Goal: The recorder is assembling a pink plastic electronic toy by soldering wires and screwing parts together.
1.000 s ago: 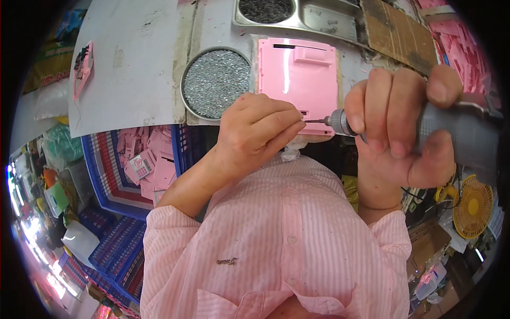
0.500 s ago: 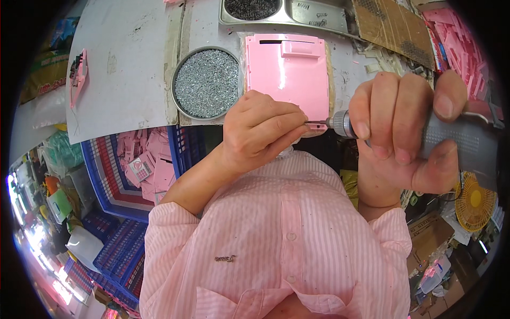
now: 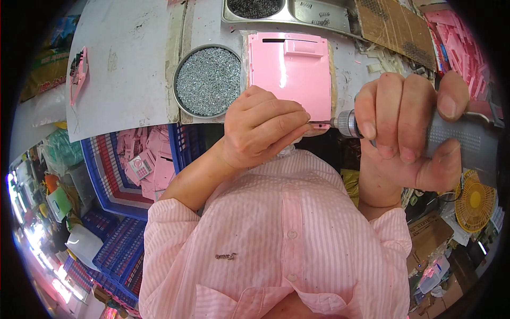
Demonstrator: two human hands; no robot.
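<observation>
A grey power screwdriver [image 3: 462,141] lies sideways in my right hand [image 3: 409,127], its fingers wrapped round the body. Its knurled metal collar and thin bit point left, toward my left hand [image 3: 265,125]. The fingertips of that hand are pinched together at the bit's tip; whatever sits between them is hidden. Both hands are at the near edge of a pink plastic panel [image 3: 289,72], which lies flat on the table and has a dark slot and a raised block near its far side. A round metal dish of small silvery screws [image 3: 208,80] stands left of the panel.
A metal tray [image 3: 313,16] with dark springs is at the back, beside a cardboard sheet [image 3: 396,32]. Pink parts [image 3: 462,48] are heaped at far right. Below the table's left edge stands a blue crate [image 3: 106,181] of pink pieces. A yellow fan [image 3: 474,199] is at lower right.
The view has shifted very slightly. Both hands keep the same grip and pose, with the screwdriver bit still at the left fingertips.
</observation>
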